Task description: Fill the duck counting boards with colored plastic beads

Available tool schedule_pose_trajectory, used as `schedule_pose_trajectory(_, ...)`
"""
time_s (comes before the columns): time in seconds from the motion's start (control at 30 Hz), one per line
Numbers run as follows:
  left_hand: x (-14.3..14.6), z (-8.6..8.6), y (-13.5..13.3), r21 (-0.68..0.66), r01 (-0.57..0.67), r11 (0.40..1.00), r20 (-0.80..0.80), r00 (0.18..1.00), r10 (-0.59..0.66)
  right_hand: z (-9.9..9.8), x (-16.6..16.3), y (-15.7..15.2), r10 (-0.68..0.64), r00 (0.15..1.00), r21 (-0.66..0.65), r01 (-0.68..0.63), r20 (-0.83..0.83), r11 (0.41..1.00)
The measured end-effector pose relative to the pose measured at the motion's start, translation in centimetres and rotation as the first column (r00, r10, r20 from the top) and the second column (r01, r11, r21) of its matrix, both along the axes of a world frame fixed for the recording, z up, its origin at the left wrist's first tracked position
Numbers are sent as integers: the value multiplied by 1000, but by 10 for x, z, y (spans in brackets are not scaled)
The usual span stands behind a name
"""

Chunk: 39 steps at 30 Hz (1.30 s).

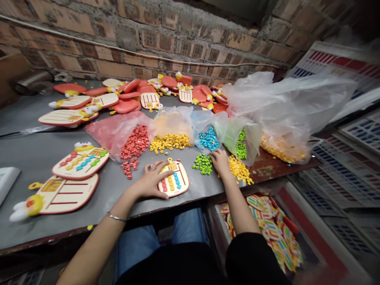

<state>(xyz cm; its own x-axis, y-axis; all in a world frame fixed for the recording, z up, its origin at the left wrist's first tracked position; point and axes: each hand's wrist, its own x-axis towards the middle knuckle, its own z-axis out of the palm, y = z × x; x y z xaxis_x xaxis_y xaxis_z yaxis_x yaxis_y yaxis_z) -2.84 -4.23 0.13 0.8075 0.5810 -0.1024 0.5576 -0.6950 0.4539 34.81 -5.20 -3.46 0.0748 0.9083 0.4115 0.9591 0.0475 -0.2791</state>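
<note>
Rough brick wall (pixel 166 39) backs a grey-topped table (pixel 109 178), where plastic bags (pixel 173 120) lie with their mouths toward the person, presumably so the pieces spill out within easy reach, sorted by colour. Directly before the person sits a cream board (pixel 175 182) bearing red, yellow and blue rows. The left hand (pixel 154 180) clasps its left side, fingers across the face and thumb at the near edge, seemingly to steady it. The right hand (pixel 220 161) bends its fingers beside the green pieces (pixel 202 164); whether it pinches one, I cannot tell.

Brick wall (pixel 166 39), slotted crates (pixel 335 174) rightward.
</note>
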Motion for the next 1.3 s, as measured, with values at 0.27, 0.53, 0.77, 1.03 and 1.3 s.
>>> schedule_pose_trajectory(0.27, 0, 1, -1, 4, 5, 1000, 14, 1000, -5, 15, -21, 3, 41, 968, 71, -24, -249, 997)
schedule_pose_trajectory(0.53, 0, 1, -1, 18, 10, 1000, -5, 1000, -10, 25, -119, -6, 444, 811, 116, -434, -381, 893)
schedule_pose_trajectory(0.77, 0, 0, -1, 18, 11, 1000, -16, 1000, -10, 22, -138, -5, 514, 817, -4, -533, -262, 846)
schedule_pose_trajectory(1.03, -1, 2, -2, 1, 5, 1000, 13, 1000, -5, 24, -92, -25, 390, 917, -102, -398, -90, 912)
schedule_pose_trajectory(1.3, -1, 0, -1, 13, 7, 1000, 0, 1000, -7, 24, -119, -15, 400, 850, 45, -410, -342, 911)
